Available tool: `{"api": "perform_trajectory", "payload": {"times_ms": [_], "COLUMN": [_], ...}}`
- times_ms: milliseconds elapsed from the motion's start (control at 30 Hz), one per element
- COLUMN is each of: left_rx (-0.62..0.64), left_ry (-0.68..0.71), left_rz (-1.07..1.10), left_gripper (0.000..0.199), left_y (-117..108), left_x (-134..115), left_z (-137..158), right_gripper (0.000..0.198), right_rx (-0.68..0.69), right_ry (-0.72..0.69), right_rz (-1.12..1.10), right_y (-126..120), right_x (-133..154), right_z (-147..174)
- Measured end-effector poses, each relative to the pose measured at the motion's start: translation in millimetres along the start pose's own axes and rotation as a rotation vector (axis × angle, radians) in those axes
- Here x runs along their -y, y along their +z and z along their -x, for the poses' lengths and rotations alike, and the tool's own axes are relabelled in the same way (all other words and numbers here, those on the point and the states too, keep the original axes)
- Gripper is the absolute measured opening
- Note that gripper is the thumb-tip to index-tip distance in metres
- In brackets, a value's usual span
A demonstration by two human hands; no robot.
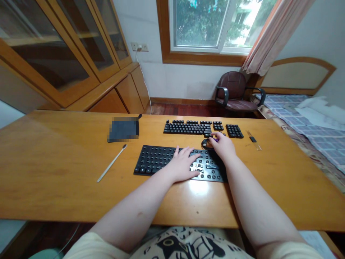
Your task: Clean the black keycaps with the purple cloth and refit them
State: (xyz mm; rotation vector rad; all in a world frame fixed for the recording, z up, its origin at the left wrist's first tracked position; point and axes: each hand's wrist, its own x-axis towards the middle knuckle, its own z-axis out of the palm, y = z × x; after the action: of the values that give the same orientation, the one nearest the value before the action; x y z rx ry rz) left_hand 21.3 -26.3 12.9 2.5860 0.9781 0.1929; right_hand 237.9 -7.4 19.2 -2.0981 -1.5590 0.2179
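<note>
A black keyboard with most of its keycaps off lies near me on the desk; a few caps remain at its lower left. My left hand rests flat on its middle, fingers spread. Beyond it, the removed black keycaps are laid out in keyboard order, with a number-pad block at the right. My right hand is over the keyboard's far right edge, thumb and index finger curled together by the lowest keycaps. Something small and purple shows at those fingers, too hidden to name. Beside them lies a coiled black cable.
A wire keycap puller lies right of the number-pad caps. On the left are a dark pouch, partly blurred, and a thin white stick with a dark tip. A chair stands beyond the wooden desk.
</note>
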Motion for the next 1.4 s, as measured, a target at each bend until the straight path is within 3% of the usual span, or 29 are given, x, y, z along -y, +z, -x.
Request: {"api": "perform_trajectory", "payload": {"times_ms": [233, 467, 833, 1067, 1233, 1400], "left_rx": [-0.031, -0.044, -0.045, -0.052, -0.053, -0.056], "left_ry": [0.013, 0.004, 0.003, -0.001, -0.003, 0.001], "left_rz": [-0.001, 0.007, -0.025, -0.042, -0.051, -0.030], "left_gripper": [0.059, 0.057, 0.056, 0.056, 0.055, 0.055], "left_y": [2, 3, 3, 4, 5, 4], "left_x": [1, 1, 1, 1, 1, 1], "left_z": [-1, -2, -2, -3, -3, -3], "right_gripper": [0.053, 0.058, 0.051, 0.052, 0.044, 0.035], "right_rx": [0.206, 0.247, 0.299, 0.226, 0.155, 0.243], "right_ry": [-0.049, -0.062, -0.146, -0.203, -0.371, -0.431], "right_rz": [0.268, 0.301, 0.349, 0.401, 0.336, 0.277], "right_y": [9, 13, 9, 13, 18, 20], "right_x": [2, 0, 6, 10, 13, 15], "right_z": [-4, -7, -4, 0, 2, 3]}}
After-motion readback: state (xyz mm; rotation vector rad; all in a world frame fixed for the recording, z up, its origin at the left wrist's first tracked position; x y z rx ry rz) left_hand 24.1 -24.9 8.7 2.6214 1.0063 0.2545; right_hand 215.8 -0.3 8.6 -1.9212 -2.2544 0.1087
